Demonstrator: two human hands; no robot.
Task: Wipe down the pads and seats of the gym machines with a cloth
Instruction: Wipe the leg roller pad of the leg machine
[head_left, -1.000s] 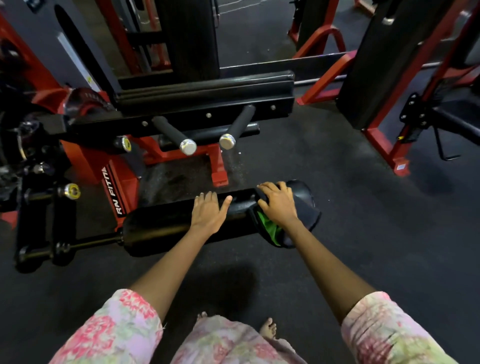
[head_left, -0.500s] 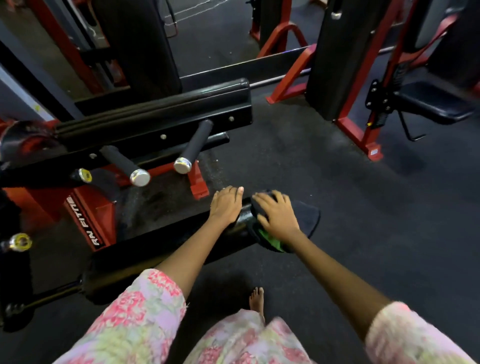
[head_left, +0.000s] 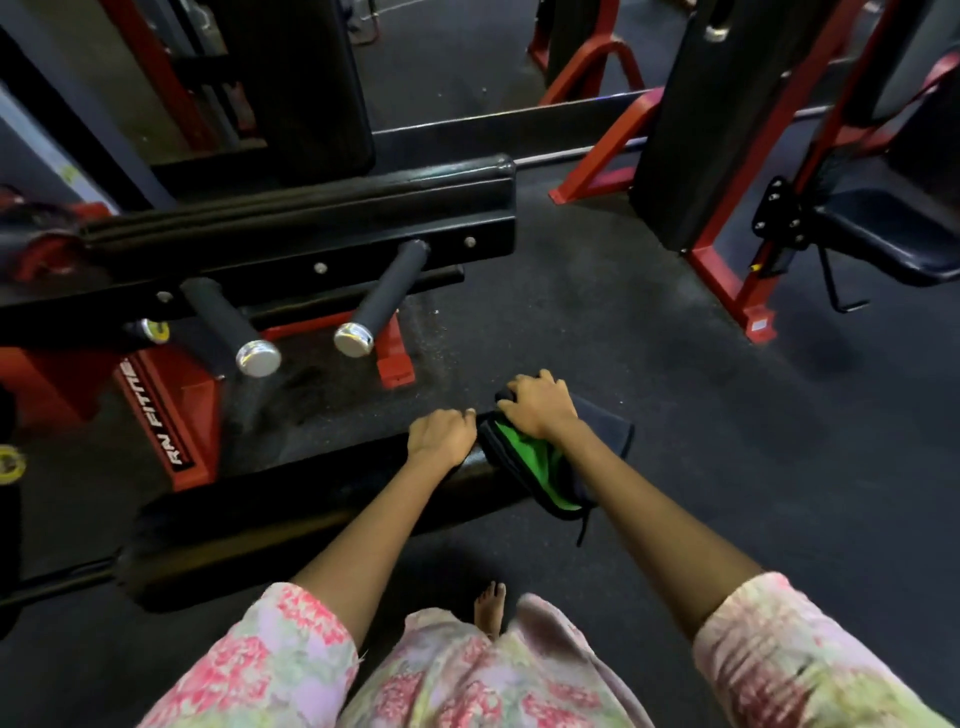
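My left hand (head_left: 440, 437) grips roller pad (head_left: 291, 514), fingers curled over top. My right hand (head_left: 540, 404) clamps cloth (head_left: 530, 462) on pad end, fingers curled over it; cloth wraps end, just right of left fingers.

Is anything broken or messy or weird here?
Nothing looks broken or spilled. The floor under the machine's handles looks dusty with pale specks. The cloth on the roller pad end is bunched under the right hand, with a thin strand dangling. The left hand rests on the pad.
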